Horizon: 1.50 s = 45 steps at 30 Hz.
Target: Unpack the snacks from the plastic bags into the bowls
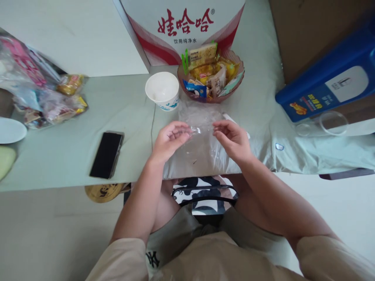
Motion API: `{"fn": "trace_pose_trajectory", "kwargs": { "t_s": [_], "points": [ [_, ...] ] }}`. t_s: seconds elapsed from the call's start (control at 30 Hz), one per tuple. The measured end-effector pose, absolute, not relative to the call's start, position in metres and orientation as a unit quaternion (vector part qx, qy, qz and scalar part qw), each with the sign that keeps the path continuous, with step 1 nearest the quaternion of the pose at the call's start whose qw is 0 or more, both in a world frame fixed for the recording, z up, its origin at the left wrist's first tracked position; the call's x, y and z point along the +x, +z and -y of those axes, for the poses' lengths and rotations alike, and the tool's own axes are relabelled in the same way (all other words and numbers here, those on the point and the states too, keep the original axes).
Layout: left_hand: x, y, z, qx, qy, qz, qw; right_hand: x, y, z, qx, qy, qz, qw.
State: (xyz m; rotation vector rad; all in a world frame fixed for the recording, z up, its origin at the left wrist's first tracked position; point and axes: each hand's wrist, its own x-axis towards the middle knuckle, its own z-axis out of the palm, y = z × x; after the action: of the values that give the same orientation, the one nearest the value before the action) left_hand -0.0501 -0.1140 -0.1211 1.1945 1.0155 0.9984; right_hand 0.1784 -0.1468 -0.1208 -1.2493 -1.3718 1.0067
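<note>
Both hands are over thin clear plastic film (202,150) spread on the cloth-covered table in front of me. My left hand (172,140) pinches a crinkled, shiny part of it between thumb and fingers. Opposite, my right hand (231,140) has thumb and fingertips closed on the film's other side, with a short stretch between the hands. Whether the film is a bag or a loose sheet I cannot tell. Just behind the left hand stands a white paper cup (162,91). A slim white object (228,117) is partly hidden behind the right hand.
A glass bowl (212,99) of wrapped snacks stands behind the film, before a white-and-red carton (187,23). A black phone (107,155) lies left, with bagged snacks (55,105) beyond. At right are a tall blue box (328,74) and a clear plastic cup (332,124) on its side.
</note>
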Motion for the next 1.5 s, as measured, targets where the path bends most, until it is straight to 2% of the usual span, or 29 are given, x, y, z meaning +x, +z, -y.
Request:
{"fn": "trace_pose_trajectory", "kwargs": {
  "t_s": [0.1, 0.23, 0.33, 0.43, 0.5, 0.57, 0.67, 0.77, 0.87, 0.97, 1.1, 1.23, 1.33, 1.4, 1.5],
  "points": [
    [-0.049, -0.123, 0.113, 0.577, 0.397, -0.456, 0.55, 0.182, -0.123, 0.145, -0.52, 0.337, 0.645, 0.448],
    [-0.047, -0.127, 0.111, 0.653, 0.398, -0.49, 0.418, 0.185, -0.131, 0.144, -0.56, 0.227, 0.701, 0.379],
    [-0.047, -0.128, 0.111, 0.716, 0.394, -0.465, 0.34, 0.186, -0.135, 0.145, -0.565, 0.155, 0.716, 0.379],
    [-0.048, -0.125, 0.112, 0.737, 0.404, -0.442, 0.314, 0.187, -0.129, 0.147, -0.562, 0.074, 0.721, 0.399],
    [-0.049, -0.123, 0.113, 0.741, 0.415, -0.424, 0.315, 0.188, -0.121, 0.15, -0.54, 0.068, 0.734, 0.406],
    [-0.05, -0.12, 0.115, 0.741, 0.418, -0.401, 0.339, 0.189, -0.112, 0.152, -0.503, 0.117, 0.754, 0.405],
    [-0.048, -0.116, 0.118, 0.713, 0.406, -0.383, 0.423, 0.189, -0.102, 0.155, -0.46, 0.271, 0.75, 0.389],
    [-0.042, -0.113, 0.123, 0.649, 0.395, -0.413, 0.502, 0.187, -0.098, 0.156, -0.461, 0.442, 0.665, 0.387],
    [-0.034, -0.112, 0.127, 0.569, 0.393, -0.446, 0.568, 0.183, -0.097, 0.155, -0.478, 0.547, 0.549, 0.414],
    [-0.03, -0.115, 0.123, 0.471, 0.409, -0.466, 0.628, 0.18, -0.1, 0.152, -0.495, 0.575, 0.468, 0.453],
    [-0.032, -0.118, 0.112, 0.363, 0.453, -0.472, 0.663, 0.178, -0.11, 0.148, -0.51, 0.591, 0.443, 0.441],
    [-0.036, -0.119, 0.106, 0.329, 0.39, -0.445, 0.736, 0.179, -0.118, 0.145, -0.534, 0.548, 0.42, 0.488],
    [-0.035, -0.117, 0.107, 0.323, 0.374, -0.464, 0.736, 0.179, -0.121, 0.141, -0.512, 0.545, 0.389, 0.538],
    [-0.034, -0.115, 0.107, 0.302, 0.392, -0.473, 0.729, 0.177, -0.121, 0.14, -0.482, 0.596, 0.374, 0.522],
    [-0.032, -0.112, 0.106, 0.275, 0.423, -0.46, 0.73, 0.172, -0.119, 0.141, -0.451, 0.678, 0.362, 0.454]
  ]
}}
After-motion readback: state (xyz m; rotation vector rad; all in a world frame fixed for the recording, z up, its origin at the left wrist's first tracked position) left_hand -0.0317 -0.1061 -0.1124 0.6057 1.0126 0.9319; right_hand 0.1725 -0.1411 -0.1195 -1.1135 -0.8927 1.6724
